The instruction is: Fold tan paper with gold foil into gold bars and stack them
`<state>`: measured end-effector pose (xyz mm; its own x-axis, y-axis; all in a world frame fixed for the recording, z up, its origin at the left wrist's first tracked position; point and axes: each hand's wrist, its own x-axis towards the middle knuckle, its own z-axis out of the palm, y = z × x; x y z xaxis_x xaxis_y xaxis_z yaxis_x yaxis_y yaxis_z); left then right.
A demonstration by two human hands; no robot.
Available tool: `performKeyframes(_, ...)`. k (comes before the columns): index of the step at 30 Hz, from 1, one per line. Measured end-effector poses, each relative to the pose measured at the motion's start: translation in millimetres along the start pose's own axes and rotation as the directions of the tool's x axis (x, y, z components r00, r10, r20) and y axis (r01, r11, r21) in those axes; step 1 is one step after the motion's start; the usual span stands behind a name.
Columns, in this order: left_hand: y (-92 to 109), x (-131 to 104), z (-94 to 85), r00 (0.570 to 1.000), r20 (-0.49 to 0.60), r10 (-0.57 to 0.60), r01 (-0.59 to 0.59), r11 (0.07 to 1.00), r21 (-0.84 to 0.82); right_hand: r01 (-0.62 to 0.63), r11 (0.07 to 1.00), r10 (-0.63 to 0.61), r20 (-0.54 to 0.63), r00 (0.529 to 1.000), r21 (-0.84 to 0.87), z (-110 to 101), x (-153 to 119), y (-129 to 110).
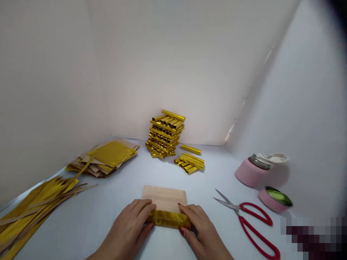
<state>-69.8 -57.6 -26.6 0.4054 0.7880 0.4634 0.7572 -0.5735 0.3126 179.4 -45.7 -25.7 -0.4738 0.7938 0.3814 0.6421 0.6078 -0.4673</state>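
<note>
A sheet of gold foil paper lies on the white tabletop in front of me, its plain tan side facing up. Its near part is folded over, showing a shiny gold band. My left hand grips the left end of that fold between thumb and fingers. At the right end, my right hand pinches the fold in the same way. Red-handled scissors lie open to the right of my right hand, apart from it.
Folded gold paper tubes stand in a crisscross stack at the back, with a smaller pile beside it. Gold sheets and cut strips lie left. A pink jar and a pink bowl with green contents stand right.
</note>
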Motion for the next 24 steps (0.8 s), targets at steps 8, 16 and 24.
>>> performKeyframes(8, 3.9, 0.2, -4.3, 0.988, 0.128, 0.083, -0.08, 0.996, -0.025, 0.062, 0.998, -0.063, 0.023, 0.998, 0.023, -8.4, -1.1, -7.2)
performKeyframes(16, 13.1, -4.0, -3.8, 0.969, 0.16, 0.186, -0.188, 0.982, -0.001, 0.224, 0.971, -0.224, 0.01, 0.975, -0.085, 6.5, -4.1, -8.4)
performKeyframes(24, 2.1, -2.5, -2.2, 0.983, 0.175, -0.056, 0.091, 0.976, -0.198, -0.066, 0.996, 0.063, 0.054, 0.997, 0.06, 0.9, 1.7, -5.0)
